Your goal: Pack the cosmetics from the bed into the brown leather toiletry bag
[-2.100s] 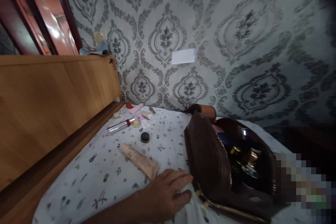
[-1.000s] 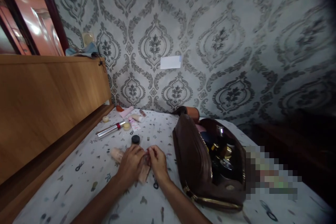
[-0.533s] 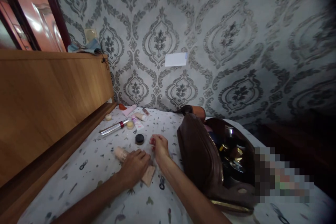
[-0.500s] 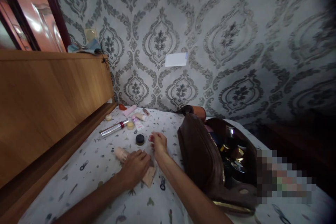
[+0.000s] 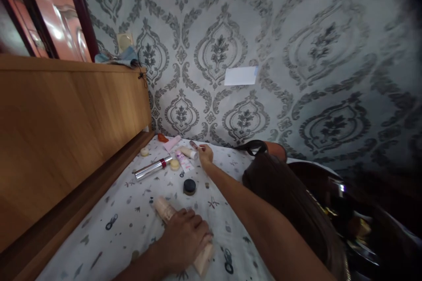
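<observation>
My left hand (image 5: 184, 241) lies palm down on a beige cosmetic tube (image 5: 165, 208) on the patterned sheet (image 5: 125, 224), fingers curled over it. My right hand (image 5: 206, 154) is stretched far forward, fingertips closing on a small tube (image 5: 188, 152) and a little brown vial (image 5: 194, 144) near the wall. Close by lie a silver lipstick with a red band (image 5: 152, 167), a pink tube (image 5: 172, 142), a small round black jar (image 5: 189, 186) and pale round pots (image 5: 174, 164). An open brown cosmetic bag (image 5: 286, 197) sits to the right of my right arm.
A wooden headboard (image 5: 66, 127) runs along the left. Patterned wallpaper with a white patch (image 5: 240, 76) backs the bed. A blue cloth (image 5: 115, 58) rests on top of the headboard. Inside the bag shiny containers (image 5: 339, 189) show. An orange cylinder (image 5: 275, 149) lies behind the bag.
My right hand has left the beige tube and reached forward to the small items by the wall. My left hand stays on the tube. The view has shifted closer and rightward.
</observation>
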Motion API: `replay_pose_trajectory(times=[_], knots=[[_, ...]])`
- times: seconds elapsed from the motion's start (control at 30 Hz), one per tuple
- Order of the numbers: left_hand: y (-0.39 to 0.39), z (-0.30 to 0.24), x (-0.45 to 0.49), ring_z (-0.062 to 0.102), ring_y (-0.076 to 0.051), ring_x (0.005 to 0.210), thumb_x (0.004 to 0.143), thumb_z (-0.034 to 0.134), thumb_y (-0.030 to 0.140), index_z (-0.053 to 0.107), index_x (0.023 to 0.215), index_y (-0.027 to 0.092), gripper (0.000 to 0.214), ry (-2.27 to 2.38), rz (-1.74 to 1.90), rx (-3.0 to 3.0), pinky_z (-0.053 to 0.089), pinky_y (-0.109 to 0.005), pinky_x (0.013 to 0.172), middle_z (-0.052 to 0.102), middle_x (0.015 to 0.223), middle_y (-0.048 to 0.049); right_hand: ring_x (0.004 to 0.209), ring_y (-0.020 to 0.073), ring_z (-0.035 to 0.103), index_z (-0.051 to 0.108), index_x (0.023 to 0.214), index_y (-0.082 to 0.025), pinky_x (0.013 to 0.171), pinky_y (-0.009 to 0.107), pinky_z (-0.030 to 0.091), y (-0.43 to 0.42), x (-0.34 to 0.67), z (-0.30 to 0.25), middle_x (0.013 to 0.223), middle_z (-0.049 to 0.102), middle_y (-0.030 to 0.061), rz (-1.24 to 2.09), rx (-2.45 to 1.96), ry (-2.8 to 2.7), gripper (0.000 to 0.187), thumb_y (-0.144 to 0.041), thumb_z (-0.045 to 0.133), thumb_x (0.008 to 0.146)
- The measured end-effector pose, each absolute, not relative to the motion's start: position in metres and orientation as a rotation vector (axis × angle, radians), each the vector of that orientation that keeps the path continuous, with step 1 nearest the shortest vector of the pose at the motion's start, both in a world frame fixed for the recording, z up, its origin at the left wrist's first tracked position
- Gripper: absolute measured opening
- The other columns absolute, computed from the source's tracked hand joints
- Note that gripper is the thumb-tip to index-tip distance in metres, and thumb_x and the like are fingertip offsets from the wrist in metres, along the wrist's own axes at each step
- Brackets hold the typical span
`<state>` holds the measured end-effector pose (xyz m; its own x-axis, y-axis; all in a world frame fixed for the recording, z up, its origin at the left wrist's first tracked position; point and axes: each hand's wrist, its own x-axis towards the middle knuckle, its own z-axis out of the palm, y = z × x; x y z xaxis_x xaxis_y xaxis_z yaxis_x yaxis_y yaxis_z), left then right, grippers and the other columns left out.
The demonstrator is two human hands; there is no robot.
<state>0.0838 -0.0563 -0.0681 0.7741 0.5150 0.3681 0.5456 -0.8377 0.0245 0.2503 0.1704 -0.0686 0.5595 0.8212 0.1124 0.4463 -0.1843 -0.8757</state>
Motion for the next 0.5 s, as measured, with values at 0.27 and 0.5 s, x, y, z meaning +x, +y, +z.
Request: replay_pose_trajectory(times=[0.27, 0.5], knots=[[-0.052, -0.074, 0.085, 0.061, -0.018, 0.074, 0.096, 0.054, 0.037, 0.058, 0.079, 0.019, 0.025, -0.806, -0.581, -2.834, 0.043, -0.033, 0.072, 0.066, 0.073, -0.0004, 0.098, 0.0234, 0.064, 0.066, 0.118, -0.019, 0.074, 0.027, 0.044, 0.213, 0.252, -0.079, 0.110, 0.071, 0.0102, 0.484, -1.970, -1.159, 0.038, -0.033, 0.065, 0.083], [-0.049, -0.082, 0.085, 0.060, -0.018, 0.072, 0.094, 0.057, 0.039, 0.059, 0.077, 0.019, 0.025, -0.788, -0.657, -2.800, 0.042, -0.033, 0.069, 0.065, 0.071, -0.0005, 0.089, 0.0243, 0.068, 0.072, 0.079, -0.015, 0.073, 0.031, 0.049, 0.229, 0.264, -0.071, 0.088, 0.074, 0.0112, 0.487, -2.060, -1.260, 0.016, -0.027, 0.079, 0.070]])
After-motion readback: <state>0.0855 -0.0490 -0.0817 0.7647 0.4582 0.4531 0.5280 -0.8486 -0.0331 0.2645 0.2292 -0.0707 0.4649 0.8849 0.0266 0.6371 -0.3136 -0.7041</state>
